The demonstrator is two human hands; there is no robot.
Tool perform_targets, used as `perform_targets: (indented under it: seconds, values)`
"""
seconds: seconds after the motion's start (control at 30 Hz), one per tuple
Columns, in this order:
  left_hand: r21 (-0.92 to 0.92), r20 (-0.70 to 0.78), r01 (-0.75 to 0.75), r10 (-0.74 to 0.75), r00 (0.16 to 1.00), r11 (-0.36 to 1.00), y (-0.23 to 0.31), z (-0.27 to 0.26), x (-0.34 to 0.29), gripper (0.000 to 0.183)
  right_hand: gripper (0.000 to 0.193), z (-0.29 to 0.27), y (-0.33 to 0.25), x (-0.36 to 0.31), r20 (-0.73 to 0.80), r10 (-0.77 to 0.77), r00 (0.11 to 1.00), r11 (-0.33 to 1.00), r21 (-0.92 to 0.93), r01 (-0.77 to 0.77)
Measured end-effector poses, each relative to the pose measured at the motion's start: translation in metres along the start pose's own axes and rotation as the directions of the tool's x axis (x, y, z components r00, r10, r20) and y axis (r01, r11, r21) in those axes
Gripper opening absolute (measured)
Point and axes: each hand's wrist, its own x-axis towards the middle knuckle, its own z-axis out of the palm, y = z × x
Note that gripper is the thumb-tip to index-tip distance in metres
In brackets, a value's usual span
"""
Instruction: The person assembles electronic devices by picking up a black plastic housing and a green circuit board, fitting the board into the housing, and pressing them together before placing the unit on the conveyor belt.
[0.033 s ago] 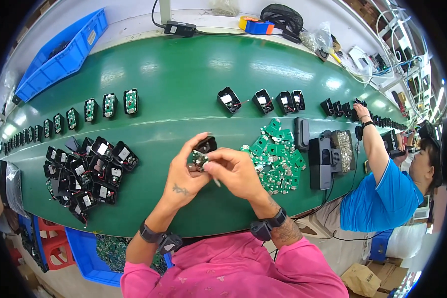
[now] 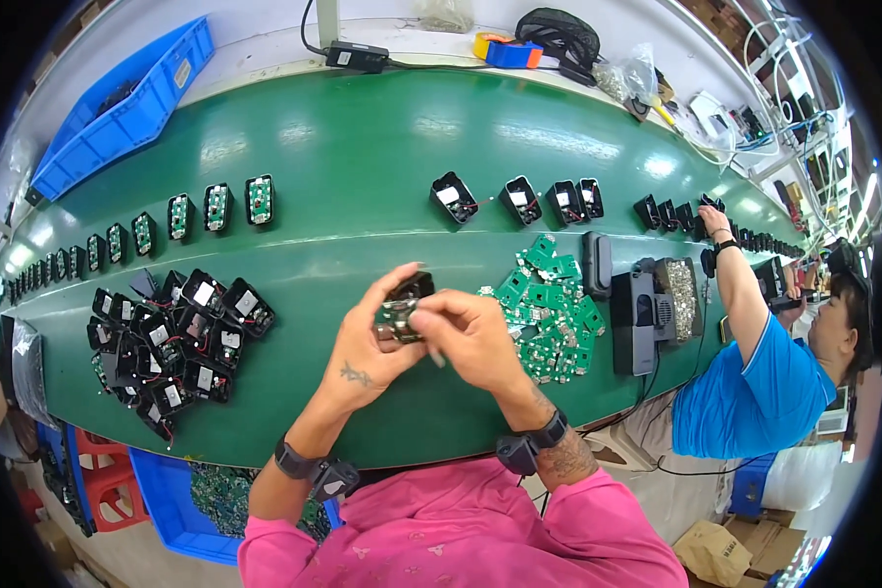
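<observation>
My left hand (image 2: 361, 343) is wrapped round a small black plastic housing (image 2: 416, 286) above the middle of the bench. A green circuit board (image 2: 393, 316) sits at the housing's near side, partly hidden by my fingers. My right hand (image 2: 468, 338) has its thumb and fingertips bent closed against the board's right edge; whether it grips the board or only presses it, I cannot make out. To the right lies a loose heap of green circuit boards (image 2: 549, 309). On the left is a pile of open black housings (image 2: 167, 338) with white labels and thin red wires.
Housings with boards fitted (image 2: 259, 200) stand in a row at the left; open housings (image 2: 453, 198) line the far right. Beside the board heap are a black device (image 2: 632, 323) and a tray of small parts (image 2: 676, 294). A co-worker in a blue shirt (image 2: 755, 402) reaches in from the right.
The board has turned to lie more broadly toward me beside the housing. My right fingertips have shifted slightly right along it; my left hand keeps its hold.
</observation>
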Motion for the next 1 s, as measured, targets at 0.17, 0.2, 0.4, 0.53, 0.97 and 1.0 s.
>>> perform_targets:
  seconds: [0.17,0.2,0.4,0.53,0.97,1.0]
  values:
    - [-0.106,-0.009,-0.008,0.007,1.0,0.994,-0.003,0.004,0.004,0.071,0.015,-0.019,-0.005,0.006,-0.19,-0.006,0.982,0.992,-0.127,-0.018]
    - [-0.102,-0.024,-0.008,0.005,1.0,0.995,-0.004,0.005,0.003,0.071,0.016,-0.022,-0.008,0.006,-0.153,0.018,0.988,0.991,-0.13,-0.038]
    - [0.232,-0.258,-0.18,0.238,0.936,0.956,-0.013,0.002,0.002,0.053,0.021,-0.001,-0.023,0.005,0.01,-0.007,1.0,0.882,-0.472,0.011]
    - [0.303,-0.188,-0.215,0.28,0.941,0.928,-0.007,0.004,0.001,0.057,0.023,0.0,-0.023,0.005,-0.006,-0.091,0.996,0.858,-0.507,0.075]
    - [0.015,-0.002,-0.214,0.214,0.977,0.977,0.009,-0.006,0.0,0.047,0.031,0.008,-0.03,0.011,-0.206,-0.129,0.97,0.803,-0.595,-0.02]
    - [0.051,-0.053,-0.208,0.21,0.976,0.977,0.005,-0.007,0.001,0.042,0.028,0.008,-0.03,0.009,-0.179,-0.139,0.974,0.779,-0.627,-0.004]
